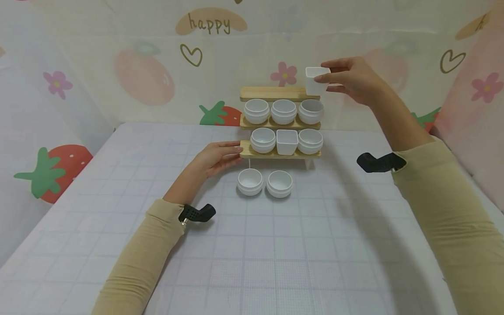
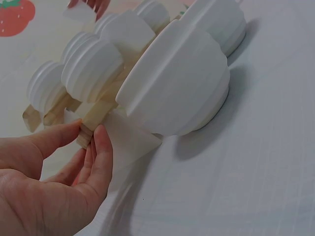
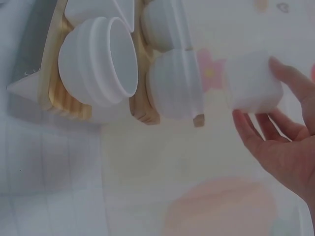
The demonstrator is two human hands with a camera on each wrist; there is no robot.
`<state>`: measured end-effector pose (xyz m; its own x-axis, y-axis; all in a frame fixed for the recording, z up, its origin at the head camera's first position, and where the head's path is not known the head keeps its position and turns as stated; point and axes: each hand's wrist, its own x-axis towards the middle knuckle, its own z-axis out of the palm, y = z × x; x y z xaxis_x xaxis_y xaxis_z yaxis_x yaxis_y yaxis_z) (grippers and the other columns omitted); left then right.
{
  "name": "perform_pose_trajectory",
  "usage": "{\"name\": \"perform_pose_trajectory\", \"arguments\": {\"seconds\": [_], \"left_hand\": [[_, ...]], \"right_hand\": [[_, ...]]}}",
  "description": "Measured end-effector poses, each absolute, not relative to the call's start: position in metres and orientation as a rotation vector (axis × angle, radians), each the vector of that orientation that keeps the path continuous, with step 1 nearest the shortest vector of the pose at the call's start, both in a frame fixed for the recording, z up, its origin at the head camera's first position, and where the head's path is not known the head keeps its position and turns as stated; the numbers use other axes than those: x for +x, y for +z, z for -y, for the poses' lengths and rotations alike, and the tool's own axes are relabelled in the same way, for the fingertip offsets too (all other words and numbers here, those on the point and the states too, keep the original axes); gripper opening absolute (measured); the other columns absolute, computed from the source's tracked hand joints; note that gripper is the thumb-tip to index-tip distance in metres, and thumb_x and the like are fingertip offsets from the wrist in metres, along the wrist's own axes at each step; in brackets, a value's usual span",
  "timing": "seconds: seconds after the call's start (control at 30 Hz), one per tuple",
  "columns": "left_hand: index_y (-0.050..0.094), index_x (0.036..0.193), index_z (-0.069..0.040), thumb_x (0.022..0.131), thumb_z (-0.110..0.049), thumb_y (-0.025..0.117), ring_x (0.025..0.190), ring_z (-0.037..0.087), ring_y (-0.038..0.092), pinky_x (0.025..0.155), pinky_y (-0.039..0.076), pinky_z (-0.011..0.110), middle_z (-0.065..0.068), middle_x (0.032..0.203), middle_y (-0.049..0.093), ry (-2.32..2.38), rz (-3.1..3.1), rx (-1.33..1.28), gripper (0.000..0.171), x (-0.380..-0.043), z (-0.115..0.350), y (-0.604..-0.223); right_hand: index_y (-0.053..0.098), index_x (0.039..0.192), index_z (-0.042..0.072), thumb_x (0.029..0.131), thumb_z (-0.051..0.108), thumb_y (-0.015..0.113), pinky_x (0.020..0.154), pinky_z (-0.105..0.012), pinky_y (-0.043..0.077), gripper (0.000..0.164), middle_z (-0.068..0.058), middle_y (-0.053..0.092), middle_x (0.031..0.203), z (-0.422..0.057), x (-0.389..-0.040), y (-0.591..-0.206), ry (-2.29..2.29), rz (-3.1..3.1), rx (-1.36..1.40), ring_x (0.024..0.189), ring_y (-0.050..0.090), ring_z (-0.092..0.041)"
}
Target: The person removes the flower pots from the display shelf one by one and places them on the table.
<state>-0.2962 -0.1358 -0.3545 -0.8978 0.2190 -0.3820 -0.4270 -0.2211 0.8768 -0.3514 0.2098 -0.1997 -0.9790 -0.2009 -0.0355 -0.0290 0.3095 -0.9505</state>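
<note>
My right hand pinches a white square cup between thumb and fingers, over the right end of the rack's top shelf. In the right wrist view the square cup overlaps the backdrop, beside the rack. With thumb and fingertips my left hand grips the left end of the bottom wooden shelf. On that shelf stand two round white bowls with a square cup between them. The middle shelf carries three round bowls. In the left wrist view the pinched shelf end shows clearly.
Two more round bowls stand side by side on the table, in front of the rack. A printed backdrop rises right behind the rack. Black camera mounts stick out from both wrists.
</note>
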Motion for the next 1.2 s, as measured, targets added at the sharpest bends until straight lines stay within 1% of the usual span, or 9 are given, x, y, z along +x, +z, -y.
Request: {"name": "perform_pose_trajectory", "arguments": {"seconds": [0.07,0.17,0.3,0.33,0.53,0.77,0.9,1.03,1.2], "left_hand": [[0.043,0.159,0.000,0.107,0.000,0.058,0.090,0.012,0.068,0.080,0.063,0.019,0.015,0.136,0.053,2.160,-1.635,-0.245,0.054,-0.296,0.136,-0.355],[0.043,0.159,0.000,0.107,0.000,0.058,0.088,0.012,0.068,0.078,0.063,0.019,0.014,0.133,0.054,2.162,-1.629,-0.247,0.054,-0.297,0.135,-0.355],[0.043,0.159,0.000,0.107,0.000,0.058,0.088,0.012,0.069,0.079,0.063,0.019,0.014,0.133,0.055,2.164,-1.626,-0.250,0.054,-0.299,0.135,-0.356],[0.044,0.159,0.000,0.107,-0.001,0.058,0.088,0.012,0.069,0.079,0.063,0.020,0.015,0.134,0.054,2.164,-1.627,-0.252,0.054,-0.299,0.135,-0.356],[0.043,0.159,0.000,0.107,0.000,0.058,0.088,0.012,0.068,0.080,0.063,0.020,0.015,0.134,0.054,2.169,-1.627,-0.250,0.054,-0.300,0.136,-0.357],[0.043,0.159,0.001,0.107,0.000,0.057,0.085,0.012,0.069,0.078,0.063,0.019,0.015,0.130,0.055,2.176,-1.631,-0.246,0.054,-0.299,0.137,-0.357],[0.043,0.158,0.001,0.107,0.001,0.057,0.085,0.012,0.069,0.077,0.063,0.019,0.014,0.129,0.055,2.184,-1.623,-0.245,0.053,-0.299,0.137,-0.356],[0.043,0.159,0.001,0.107,0.001,0.057,0.086,0.012,0.069,0.078,0.063,0.019,0.015,0.131,0.055,2.184,-1.620,-0.243,0.053,-0.300,0.137,-0.357],[0.042,0.159,0.002,0.107,0.000,0.057,0.088,0.012,0.069,0.080,0.063,0.019,0.016,0.134,0.054,2.176,-1.630,-0.231,0.053,-0.301,0.136,-0.358]], "right_hand": [[0.040,0.161,0.002,0.100,0.013,0.074,0.124,-0.040,0.039,0.071,-0.007,0.047,0.154,-0.211,-0.349,-0.199,-1.776,-2.406,-0.219,0.128,0.054,-0.018],[0.041,0.161,0.002,0.100,0.012,0.075,0.123,-0.041,0.039,0.071,-0.001,0.051,0.143,-0.213,-0.346,-0.198,-1.797,-2.394,-0.223,0.124,0.055,-0.015],[0.041,0.161,0.002,0.099,0.011,0.076,0.123,-0.041,0.039,0.072,0.000,0.052,0.136,-0.214,-0.341,-0.196,-1.816,-2.382,-0.227,0.123,0.054,-0.015],[0.042,0.160,0.002,0.098,0.011,0.077,0.123,-0.041,0.039,0.072,0.002,0.052,0.132,-0.214,-0.341,-0.196,-1.826,-2.375,-0.226,0.121,0.055,-0.014],[0.044,0.159,0.002,0.096,0.013,0.080,0.123,-0.042,0.040,0.073,0.001,0.055,0.132,-0.215,-0.334,-0.195,-1.829,-2.374,-0.229,0.117,0.059,-0.014],[0.045,0.158,0.003,0.097,0.014,0.079,0.121,-0.040,0.042,0.071,-0.003,0.053,0.145,-0.216,-0.326,-0.195,-1.792,-2.407,-0.264,0.121,0.059,-0.016],[0.045,0.157,0.000,0.097,0.011,0.078,0.119,-0.038,0.046,0.069,-0.004,0.054,0.145,-0.215,-0.321,-0.195,-1.789,-2.404,-0.296,0.117,0.061,-0.014],[0.045,0.156,-0.002,0.097,0.009,0.078,0.111,-0.031,0.053,0.068,0.000,0.059,0.133,-0.215,-0.317,-0.198,-1.798,-2.399,-0.317,0.111,0.063,-0.012],[0.046,0.156,-0.003,0.097,0.008,0.078,0.096,-0.021,0.060,0.068,0.000,0.059,0.132,-0.214,-0.311,-0.200,-1.809,-2.393,-0.332,0.110,0.064,-0.011]]}}
